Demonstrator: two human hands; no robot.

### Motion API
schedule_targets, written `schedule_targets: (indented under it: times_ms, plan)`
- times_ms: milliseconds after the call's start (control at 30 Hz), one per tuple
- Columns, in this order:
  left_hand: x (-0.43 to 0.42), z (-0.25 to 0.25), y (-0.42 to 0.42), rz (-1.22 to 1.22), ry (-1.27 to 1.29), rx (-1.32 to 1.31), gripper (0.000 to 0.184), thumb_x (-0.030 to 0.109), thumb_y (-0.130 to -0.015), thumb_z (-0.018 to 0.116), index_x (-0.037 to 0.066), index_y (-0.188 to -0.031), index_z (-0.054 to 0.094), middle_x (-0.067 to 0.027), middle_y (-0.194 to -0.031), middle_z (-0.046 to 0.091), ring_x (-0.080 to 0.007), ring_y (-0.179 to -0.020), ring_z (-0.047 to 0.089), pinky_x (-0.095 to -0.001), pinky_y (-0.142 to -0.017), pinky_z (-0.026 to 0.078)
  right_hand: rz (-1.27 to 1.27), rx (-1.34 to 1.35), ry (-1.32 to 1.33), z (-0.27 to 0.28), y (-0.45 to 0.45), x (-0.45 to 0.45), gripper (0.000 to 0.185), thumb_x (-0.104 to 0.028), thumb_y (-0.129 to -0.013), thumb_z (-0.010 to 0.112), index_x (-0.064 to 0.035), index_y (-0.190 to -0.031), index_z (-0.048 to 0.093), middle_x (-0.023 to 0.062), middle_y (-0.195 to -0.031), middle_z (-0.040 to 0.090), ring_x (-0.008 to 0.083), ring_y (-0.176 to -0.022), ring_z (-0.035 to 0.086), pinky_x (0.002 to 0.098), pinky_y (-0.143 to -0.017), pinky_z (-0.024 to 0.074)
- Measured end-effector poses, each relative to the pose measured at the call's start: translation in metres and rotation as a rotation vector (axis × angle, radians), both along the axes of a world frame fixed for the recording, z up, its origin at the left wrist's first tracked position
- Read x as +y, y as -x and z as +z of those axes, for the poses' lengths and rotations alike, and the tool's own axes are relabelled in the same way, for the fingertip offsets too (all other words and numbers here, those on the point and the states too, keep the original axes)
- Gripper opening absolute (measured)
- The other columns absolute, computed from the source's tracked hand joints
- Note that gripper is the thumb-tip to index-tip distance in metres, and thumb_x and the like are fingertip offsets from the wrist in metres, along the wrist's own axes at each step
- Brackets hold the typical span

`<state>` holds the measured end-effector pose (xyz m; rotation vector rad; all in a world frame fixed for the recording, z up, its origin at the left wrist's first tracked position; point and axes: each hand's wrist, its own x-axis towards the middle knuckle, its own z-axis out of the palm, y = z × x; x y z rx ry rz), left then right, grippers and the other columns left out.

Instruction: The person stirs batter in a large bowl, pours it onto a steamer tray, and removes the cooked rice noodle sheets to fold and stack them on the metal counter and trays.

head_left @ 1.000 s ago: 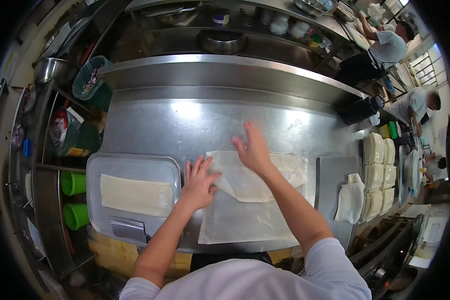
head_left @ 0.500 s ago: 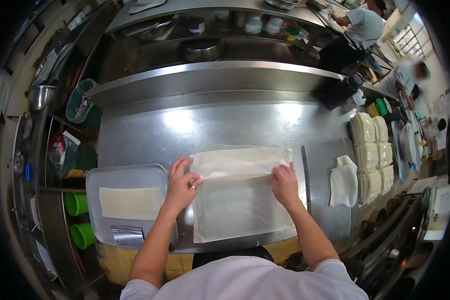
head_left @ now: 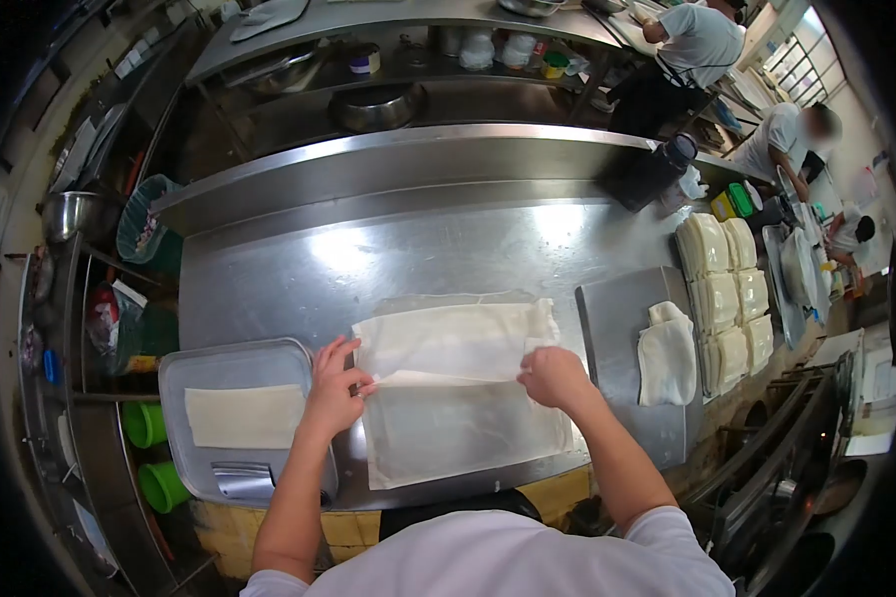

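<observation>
A thin cream-coloured sheet (head_left: 438, 343), dough or cloth I cannot tell, lies on the steel worktable in front of me. Its far part is doubled over, and the fold's loose edge runs across the middle. Beneath and nearer to me spreads a translucent square layer (head_left: 468, 433). My left hand (head_left: 336, 383) pinches the left end of that edge between thumb and finger, other fingers raised. At the right end my right hand (head_left: 553, 376) is closed on the same edge, its fingertips partly hidden. The sheet's far right corner is rumpled.
Left of me a shallow tray (head_left: 174, 428) holds a folded pale sheet (head_left: 244, 416) and a metal scraper (head_left: 242, 481). On the right are a grey board (head_left: 617, 348), a folded white cloth (head_left: 667, 358) and several stacked pale packs (head_left: 712, 298). Co-workers (head_left: 702, 45) stand beyond.
The folded edge has come slightly nearer to me, its right end most. My right hand has moved towards me and closed more tightly. The whole view has shifted a little.
</observation>
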<state>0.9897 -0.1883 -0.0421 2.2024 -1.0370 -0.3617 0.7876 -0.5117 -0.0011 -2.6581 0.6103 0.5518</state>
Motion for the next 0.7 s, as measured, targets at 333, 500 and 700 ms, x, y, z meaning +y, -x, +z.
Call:
schedule_targets:
  times_ms: [333, 500, 700]
  plan:
    - [-0.018, -0.004, 0.005, 0.254, 0.320, 0.042, 0.012, 0.004, -0.077, 0.078, 0.005, -0.082, 0.068, -0.0136, -0.135, 0.061, -0.0383, -0.133, 0.048, -0.0501, -0.111, 0.039, 0.105, -0.563, 0.117, -0.035, -0.019, 0.048, 0.050, -0.020, -0.081, 0.075, -0.0032, -0.127, 0.064, 0.0238, -0.152, 0.047, 0.0472, -0.142, 0.038, 0.0633, -0.120, 0.0259]
    - [-0.013, 0.012, 0.003, 0.200, 0.256, -0.038, 0.009, 0.002, -0.079, 0.076, 0.005, -0.080, 0.067, -0.0143, -0.137, 0.061, -0.0385, -0.135, 0.047, -0.0495, -0.110, 0.040, -0.031, -0.647, 0.245, -0.068, 0.024, -0.002, 0.028, -0.009, -0.077, 0.071, -0.0045, -0.104, 0.066, 0.0217, -0.129, 0.060, 0.0411, -0.129, 0.052, 0.0631, -0.116, 0.0324]
    - [0.035, 0.035, 0.044, -0.096, -0.210, 0.092, 0.010, 0.013, -0.078, 0.079, 0.008, -0.085, 0.075, -0.0154, -0.146, 0.054, -0.0396, -0.145, 0.038, -0.0505, -0.118, 0.033, 0.020, -0.452, 0.047, -0.032, 0.092, 0.025, 0.011, -0.008, -0.072, 0.069, -0.0041, -0.083, 0.067, 0.0156, -0.084, 0.067, 0.0374, -0.100, 0.064, 0.0492, -0.100, 0.0505]
